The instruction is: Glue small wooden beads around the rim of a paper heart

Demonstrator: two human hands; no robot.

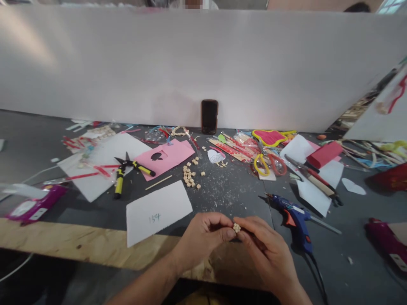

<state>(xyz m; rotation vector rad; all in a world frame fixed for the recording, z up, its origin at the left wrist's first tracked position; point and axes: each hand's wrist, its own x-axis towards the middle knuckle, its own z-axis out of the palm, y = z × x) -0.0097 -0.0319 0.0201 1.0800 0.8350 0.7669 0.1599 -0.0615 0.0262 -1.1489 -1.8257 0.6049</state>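
Observation:
Between my fingertips at the table's front edge is a small cluster of pale beads [236, 228], shaped like a little flower. My left hand [208, 237] pinches it from the left with thumb and forefinger. From the other side my right hand [265, 245] grips it too, fingers closed. Several similar pale clusters [189, 176] lie in a loose pile beyond my left hand. A white card [159, 212] marked "154" rests left of my hands. To the right, a blue hot glue gun [294, 218] lies on its side with its cord trailing toward me.
Yellow-black pliers [127, 169] and pink card [165, 156] lie at left. Scissors [263, 165], patterned strips [229, 148] and a knife [314, 180] on white paper are at right. A phone [209, 116] leans against the white partition [159, 59]. Purple glue guns [38, 205] lie at both sides.

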